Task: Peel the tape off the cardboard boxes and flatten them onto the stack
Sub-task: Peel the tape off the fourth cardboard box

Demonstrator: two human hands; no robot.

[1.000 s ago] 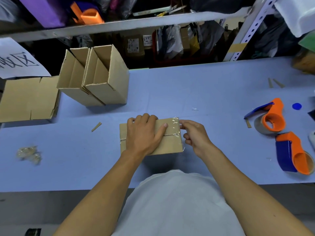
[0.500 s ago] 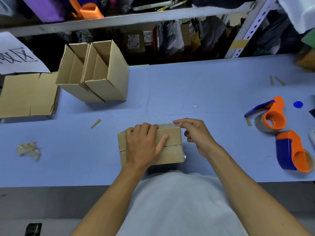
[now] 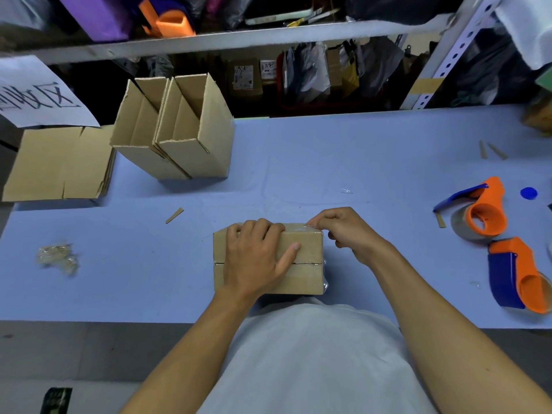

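Small taped box (image 3: pixel 301 279) on blue table (image 3: pixel 328 156), right at near edge, under both hands. Left hand (image 3: pixel 254 258) lying flat over box top, fingertips curled over far edge, thumb stretched out twd the centre seam; pressing down, not pinching. Right hand (image 3: pixel 346 231) at far right corner of box, fingers curled, thumb + forefinger pinching clear tape (image 3: pixel 301 228) just beyond left fingertips. More clear tape visible at box's near right corner, below right wrist. Well beyond left fingertips: two open boxes (image 3: pixel 176 130) upright, touching side by side. Left of those, flat cardboard stack (image 3: pixel 59 165). Crumpled tape wad (image 3: pixel 56 258) far left of left hand. Two orange/blue tape dispensers (image 3: pixel 484 216) well right of right hand, one near the other.
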